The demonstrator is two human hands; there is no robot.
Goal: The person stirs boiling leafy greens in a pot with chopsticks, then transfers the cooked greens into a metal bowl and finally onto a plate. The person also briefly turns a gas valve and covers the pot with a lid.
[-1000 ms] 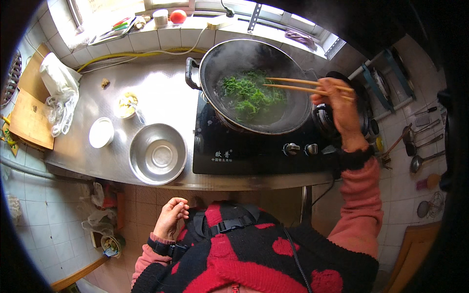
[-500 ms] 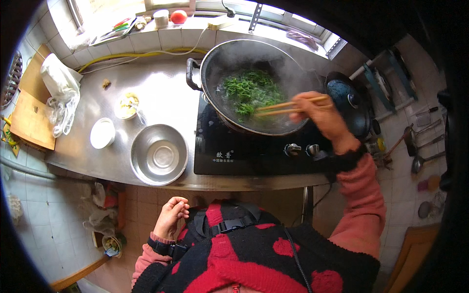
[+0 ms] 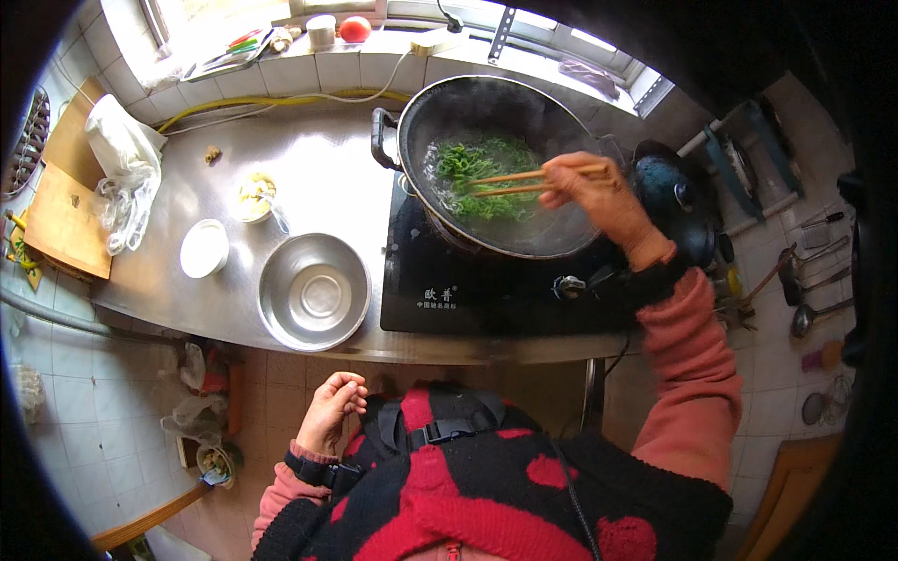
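My right hand (image 3: pixel 594 192) grips a pair of wooden chopsticks (image 3: pixel 513 179) over a large dark wok (image 3: pixel 440 210). Their tips reach into chopped leafy greens (image 3: pixel 494 157) lying in bubbling, steaming liquid. Under the wok is a black glass-topped stove (image 3: pixel 468 304) with a round knob near its front. My left hand (image 3: pixel 335 404) hangs in front of my body, below the counter edge. Its fingers are curled together, and whether anything is in them is hidden. Nearest to it on the counter stands a wide steel bowl (image 3: pixel 316 292) with nothing in it.
Left on the steel counter are a white bowl (image 3: pixel 204 249), a small bowl of pale pieces with a spoon (image 3: pixel 254 198), a plastic bag (image 3: pixel 126 173) and wooden boards (image 3: pixel 65 220). A tomato (image 3: pixel 355 30) sits on the windowsill. Ladles (image 3: pixel 803 321) hang at the right.
The chopsticks have shifted left and up within the wok, and the greens now bunch toward its left side. Less steam rises. My left hand stays nearly where it was.
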